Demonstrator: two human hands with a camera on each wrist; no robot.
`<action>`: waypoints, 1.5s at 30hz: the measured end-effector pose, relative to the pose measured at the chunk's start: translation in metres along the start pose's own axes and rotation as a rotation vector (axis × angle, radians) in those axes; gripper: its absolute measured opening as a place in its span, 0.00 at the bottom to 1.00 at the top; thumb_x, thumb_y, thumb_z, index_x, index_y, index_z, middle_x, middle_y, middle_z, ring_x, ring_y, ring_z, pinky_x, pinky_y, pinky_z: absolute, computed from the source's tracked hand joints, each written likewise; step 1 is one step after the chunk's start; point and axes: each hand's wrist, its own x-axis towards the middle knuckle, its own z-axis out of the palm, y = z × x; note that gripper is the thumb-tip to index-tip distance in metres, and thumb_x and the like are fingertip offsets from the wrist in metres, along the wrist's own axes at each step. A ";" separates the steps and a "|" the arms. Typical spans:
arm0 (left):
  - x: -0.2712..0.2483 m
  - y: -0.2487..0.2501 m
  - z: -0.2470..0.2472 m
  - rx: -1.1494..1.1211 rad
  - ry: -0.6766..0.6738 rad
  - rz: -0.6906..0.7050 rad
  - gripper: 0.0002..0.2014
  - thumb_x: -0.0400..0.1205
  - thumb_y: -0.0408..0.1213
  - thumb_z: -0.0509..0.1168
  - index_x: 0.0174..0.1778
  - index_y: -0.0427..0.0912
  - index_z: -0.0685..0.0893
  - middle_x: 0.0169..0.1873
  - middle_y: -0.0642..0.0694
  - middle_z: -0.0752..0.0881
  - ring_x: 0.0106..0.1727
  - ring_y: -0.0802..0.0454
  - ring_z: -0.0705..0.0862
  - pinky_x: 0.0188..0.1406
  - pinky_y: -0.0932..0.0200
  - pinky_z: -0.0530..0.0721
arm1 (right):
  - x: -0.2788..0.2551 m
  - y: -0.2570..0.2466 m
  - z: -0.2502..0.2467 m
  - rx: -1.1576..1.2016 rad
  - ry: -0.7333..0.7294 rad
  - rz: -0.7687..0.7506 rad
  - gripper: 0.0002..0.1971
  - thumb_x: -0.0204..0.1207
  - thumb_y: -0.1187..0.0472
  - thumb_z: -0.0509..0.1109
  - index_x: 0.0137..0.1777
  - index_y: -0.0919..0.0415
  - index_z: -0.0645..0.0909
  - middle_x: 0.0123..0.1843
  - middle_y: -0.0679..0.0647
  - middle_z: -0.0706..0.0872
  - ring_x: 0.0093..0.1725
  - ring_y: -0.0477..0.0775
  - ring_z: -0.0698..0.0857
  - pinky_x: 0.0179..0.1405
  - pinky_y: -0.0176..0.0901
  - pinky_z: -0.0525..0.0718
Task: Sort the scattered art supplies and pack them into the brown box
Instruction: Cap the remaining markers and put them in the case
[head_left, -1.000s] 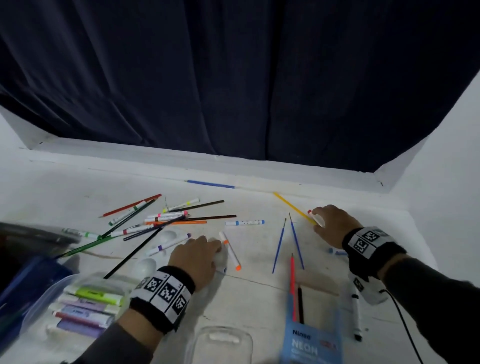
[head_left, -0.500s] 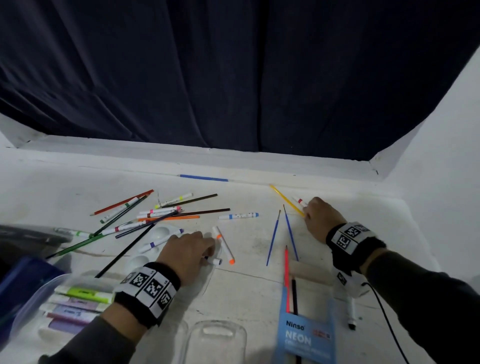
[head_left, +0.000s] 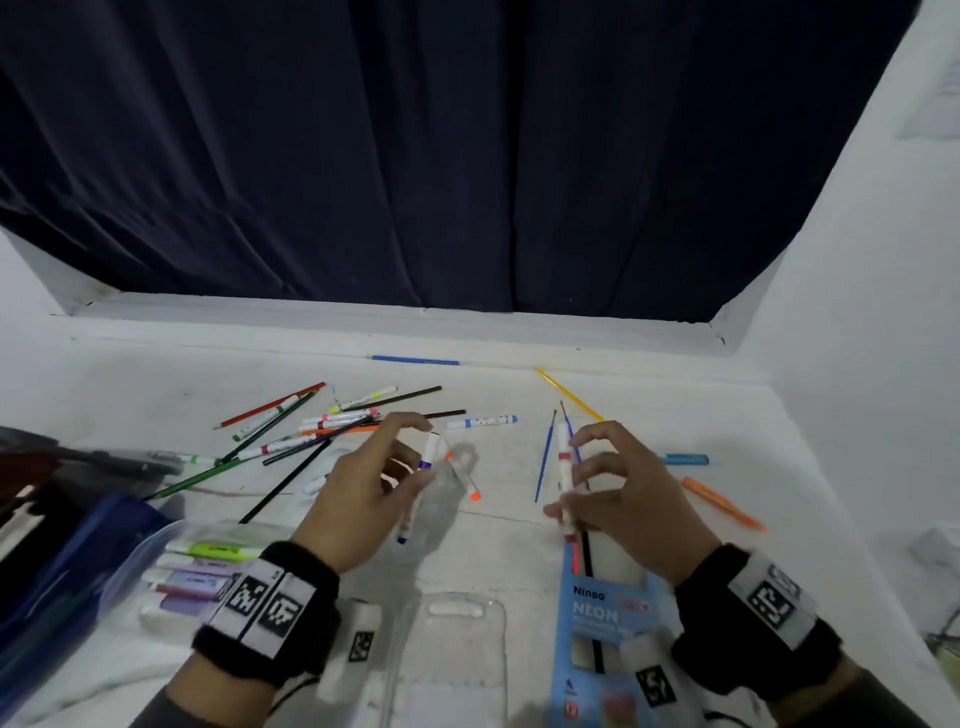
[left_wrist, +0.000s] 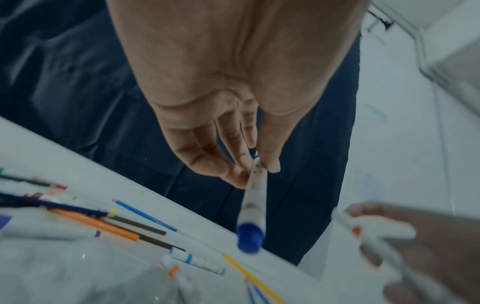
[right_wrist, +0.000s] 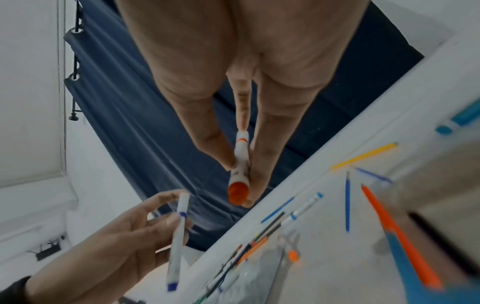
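Both hands are raised above the white table (head_left: 519, 525), each with 1 marker. The left hand (head_left: 358, 499) pinches a blue marker (head_left: 418, 486) between thumb and fingertips; the other fingers are loosely spread, not wrapped round it. In the left wrist view the marker's blue cap points away from the palm, and the thumb and 2 fingers meet on its barrel. The right hand (head_left: 631, 499) pinches a red marker (head_left: 563, 480) the same way, held roughly upright, thumb on one side and fingers on the other. The right wrist view shows its orange-red end cap just below the fingertips.

The 2 markers are near each other over the middle of the table, not touching.

Below and left of the left hand lies a pile of pencils and markers (head_left: 322, 426), crossing one another. A light blue marker (head_left: 480, 422) lies just beyond the left hand, and an orange marker (head_left: 465, 475) lies on the table between the hands. Thin blue brushes (head_left: 545, 457) and a yellow brush (head_left: 569, 394) lie by the right hand. A blue stick (head_left: 415, 359) lies along the far edge of the table. To the right lie a teal marker (head_left: 685, 459) and an orange pen (head_left: 722, 503).

Near the left wrist a clear case (head_left: 171, 540) holds highlighters (head_left: 208, 550). A blue pack (head_left: 605, 623) marked NEON lies by the right wrist. The brown box cannot be made out in any view.
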 end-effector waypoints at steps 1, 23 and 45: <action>-0.012 0.007 -0.001 -0.096 0.034 -0.021 0.21 0.81 0.34 0.73 0.65 0.59 0.77 0.37 0.51 0.85 0.36 0.50 0.86 0.37 0.61 0.83 | -0.013 0.003 0.008 0.023 -0.044 0.030 0.29 0.69 0.84 0.72 0.62 0.53 0.77 0.38 0.53 0.82 0.41 0.69 0.92 0.44 0.67 0.90; -0.139 0.007 0.040 -0.263 -0.101 -0.117 0.11 0.77 0.37 0.78 0.53 0.50 0.89 0.32 0.54 0.85 0.36 0.56 0.83 0.45 0.57 0.85 | -0.085 0.071 0.073 -0.614 -0.306 0.089 0.27 0.68 0.54 0.80 0.67 0.42 0.79 0.39 0.45 0.85 0.38 0.39 0.85 0.46 0.34 0.82; -0.118 -0.002 0.051 0.425 -0.526 -0.070 0.41 0.66 0.57 0.82 0.75 0.54 0.78 0.56 0.59 0.83 0.44 0.63 0.74 0.53 0.62 0.79 | -0.086 0.057 0.082 -0.986 -0.428 -0.031 0.32 0.63 0.47 0.84 0.65 0.59 0.80 0.64 0.47 0.69 0.58 0.51 0.76 0.56 0.40 0.78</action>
